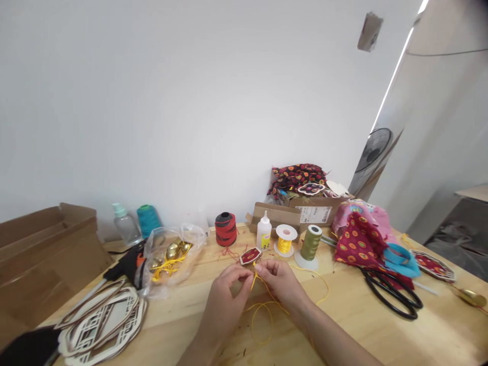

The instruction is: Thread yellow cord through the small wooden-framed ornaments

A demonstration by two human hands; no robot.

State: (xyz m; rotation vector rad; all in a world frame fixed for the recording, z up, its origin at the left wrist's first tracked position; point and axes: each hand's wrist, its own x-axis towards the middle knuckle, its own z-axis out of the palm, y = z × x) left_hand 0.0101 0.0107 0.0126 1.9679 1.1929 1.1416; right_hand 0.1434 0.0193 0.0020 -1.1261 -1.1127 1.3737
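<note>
The plaque [250, 255] lies near the middle of the table [163, 335], just beyond the fingertips. A yellow cord [263, 304] runs from its near edge into the fingers. The right hand [280, 279] pinches the cord close to the plaque, thumb and forefinger drawn together; the left hand [231, 292] is pinched on it just nearer the body. Gripping both at so short a span probably keeps that stretch taut and under control. The slack loops loosely on the table under and beside the right forearm, apparently left free so it can feed without tugging.

Behind the plaque stand the glue [263, 234], yellow spool [284, 246], green spool [311, 244] and red-black spool [226, 231], seemingly set within easy reach. Farther left, a clear bag [198, 239] holds bells [173, 250], with wooden frames [110, 325] stacked nearer. To the right, red cloth [360, 239] partly covers the scissors [418, 301], so it would need shifting to free them. Nothing blocks the hands themselves; the loose loops look likeliest to snag.
</note>
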